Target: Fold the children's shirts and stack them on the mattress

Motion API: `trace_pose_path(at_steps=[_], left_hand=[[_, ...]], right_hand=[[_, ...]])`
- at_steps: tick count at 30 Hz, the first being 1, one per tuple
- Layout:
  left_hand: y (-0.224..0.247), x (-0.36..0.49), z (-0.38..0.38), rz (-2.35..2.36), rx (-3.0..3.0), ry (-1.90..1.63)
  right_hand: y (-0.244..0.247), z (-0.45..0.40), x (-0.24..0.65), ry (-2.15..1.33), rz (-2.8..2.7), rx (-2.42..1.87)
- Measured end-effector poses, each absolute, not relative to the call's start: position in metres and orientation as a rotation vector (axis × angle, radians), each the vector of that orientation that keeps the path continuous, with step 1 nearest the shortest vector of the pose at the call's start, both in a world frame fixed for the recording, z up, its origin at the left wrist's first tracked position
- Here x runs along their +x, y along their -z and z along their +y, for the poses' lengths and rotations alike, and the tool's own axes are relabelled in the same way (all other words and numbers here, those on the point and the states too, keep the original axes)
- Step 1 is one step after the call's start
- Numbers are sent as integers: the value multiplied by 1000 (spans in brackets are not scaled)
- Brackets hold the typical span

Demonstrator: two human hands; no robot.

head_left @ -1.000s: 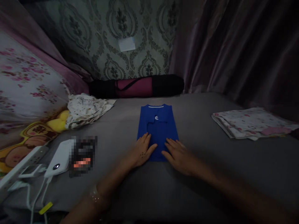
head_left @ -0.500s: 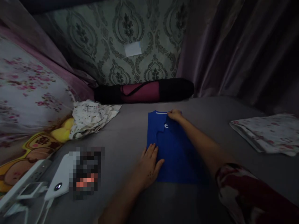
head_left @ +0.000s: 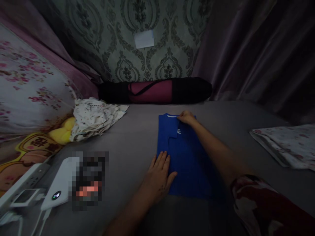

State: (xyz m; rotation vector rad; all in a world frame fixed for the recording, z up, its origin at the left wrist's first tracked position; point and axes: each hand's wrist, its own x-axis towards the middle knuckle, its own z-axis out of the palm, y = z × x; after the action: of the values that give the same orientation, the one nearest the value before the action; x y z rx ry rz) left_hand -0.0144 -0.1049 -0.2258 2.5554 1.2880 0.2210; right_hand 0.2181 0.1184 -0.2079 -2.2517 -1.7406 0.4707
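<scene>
A blue T-shirt (head_left: 189,164) lies on the grey bed sheet, its left side folded inward so that a sleeve rests over the chest. A white strip shows at the neckline, and part of a white print peeks out beside the sleeve. My left hand (head_left: 159,175) lies flat on the shirt's lower left edge, fingers stretched out. At the collar, my right hand (head_left: 186,118) pinches the cloth near the neckline. My right forearm hides part of the shirt's right side.
Left are crumpled spotted white cloth (head_left: 92,114), a yellow plush (head_left: 64,131), a power strip (head_left: 31,177) and a white power bank (head_left: 61,183) with cables. A black and pink long bag (head_left: 152,91) lies against the wall. Folded patterned cloth (head_left: 287,144) sits at right.
The view has shifted slightly downward and to the left. Both hands keep about the same places on the shirt, whose fold looks unchanged.
</scene>
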Motion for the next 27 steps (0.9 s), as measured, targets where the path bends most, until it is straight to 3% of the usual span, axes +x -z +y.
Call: trace_pose_path(at_steps=[8,17,27], left_hand=[[219,-13,-107,1306,2544,-173],[227,-15,-108,1267,2591,-185],[219,-15,-109,1276,2573,-142]], right_hand=[[214,86,175,36,-2041,-1974],[241,89,155,-240,-2300,-1947],[223,55,177,-326,-2114,-1699]])
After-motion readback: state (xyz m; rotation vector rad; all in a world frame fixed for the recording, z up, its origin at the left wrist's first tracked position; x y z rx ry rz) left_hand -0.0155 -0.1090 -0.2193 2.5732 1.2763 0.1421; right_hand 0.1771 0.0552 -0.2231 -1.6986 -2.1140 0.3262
